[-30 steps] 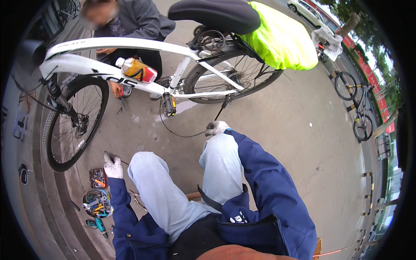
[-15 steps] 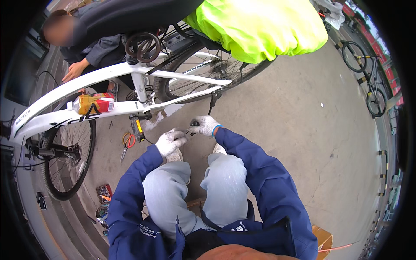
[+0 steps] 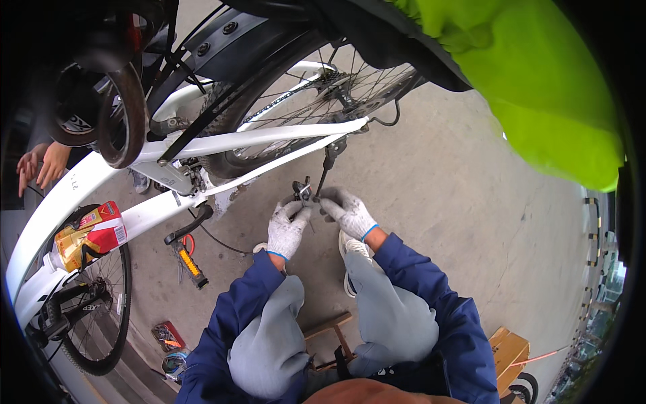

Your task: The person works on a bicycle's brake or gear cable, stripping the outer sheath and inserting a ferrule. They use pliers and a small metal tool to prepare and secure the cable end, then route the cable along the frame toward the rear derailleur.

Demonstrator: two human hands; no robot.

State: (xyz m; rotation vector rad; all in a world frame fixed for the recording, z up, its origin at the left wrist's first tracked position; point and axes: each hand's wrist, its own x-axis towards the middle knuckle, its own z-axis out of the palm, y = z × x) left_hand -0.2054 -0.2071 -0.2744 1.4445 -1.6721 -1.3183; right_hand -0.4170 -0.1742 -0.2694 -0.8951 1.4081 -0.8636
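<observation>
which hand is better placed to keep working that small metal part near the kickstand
Left, probably. The left hand has its fingers right under the small metal part, seemingly pinching it. The right hand lies beside it, fingers curled toward the part, better suited to steadying.

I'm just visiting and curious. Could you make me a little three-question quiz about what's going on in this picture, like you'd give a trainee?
1. True or false: both the left hand and the right hand wear light work gloves.
2. What do the two hands hold between them? A) the small dark metal part B) the pedal C) the drink carton
3. What colour is the bicycle frame above the hands?

Key: 1 true. 2 A: both gloved hands meet on the part just below the frame. 3 white.
</observation>
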